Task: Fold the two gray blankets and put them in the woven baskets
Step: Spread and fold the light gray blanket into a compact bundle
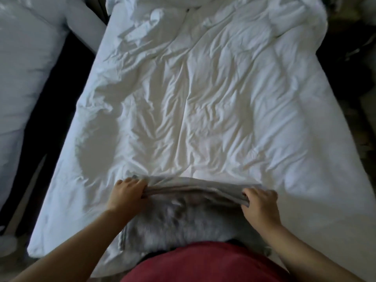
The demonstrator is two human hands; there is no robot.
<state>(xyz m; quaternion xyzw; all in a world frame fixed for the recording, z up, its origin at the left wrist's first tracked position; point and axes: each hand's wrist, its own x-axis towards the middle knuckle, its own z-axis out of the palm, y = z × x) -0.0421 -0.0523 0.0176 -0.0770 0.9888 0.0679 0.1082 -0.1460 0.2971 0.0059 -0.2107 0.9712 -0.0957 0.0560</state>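
A gray blanket (183, 218) lies partly folded on the near end of the white bed (203, 108), right in front of me. Its far edge is lifted in a layered fold between my hands. My left hand (128, 192) grips the left end of that fold with fingers curled over it. At the right end, my right hand (260, 202) grips the same fold. No second blanket and no woven basket is in view.
A rumpled white duvet covers the bed, bunched up at the far end (154, 19). A second white bed (26, 68) stands to the left across a dark gap (53, 110). Dark floor and clutter (354, 58) lie to the right.
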